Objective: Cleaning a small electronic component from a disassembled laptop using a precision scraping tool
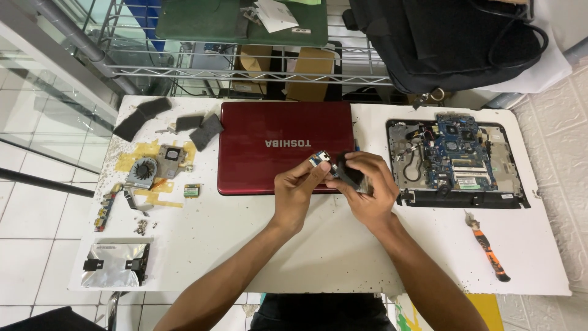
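Hands meet over the near edge of a closed red laptop (285, 147) at the middle of a white table (331, 245). The left hand (295, 187) pinches a small circuit board (319, 159), blue and white, between thumb and fingertips, holding it just above the laptop's near edge. The right hand (366, 184) is curled around a dark, flat part (350, 173) with a silvery edge, fingers closed over its top and thumb under it; that part touches or nearly touches the small board, and which of the two I cannot tell. Both forearms reach in from the near side of the table.

To the right, well apart from the hands, lies an opened laptop base (456, 156) with its blue mainboard and wiring laid bare. Nearer and further right rests a tool with an orange and black handle (488, 248), lying at a slant.

On the left side, a cooling fan with its copper heat pipe (153, 167) sits on yellow tape, with several dark foam pads (177, 122) scattered beyond it. A small green module (192, 190) lies just right of the fan. A narrow strip board (105, 207) lies near the left edge, and a silver foil-wrapped drive caddy (116, 265) sits at the near left corner. Beyond the table stands a wire shelf (245, 67), with a black bag (453, 40) at the far right.
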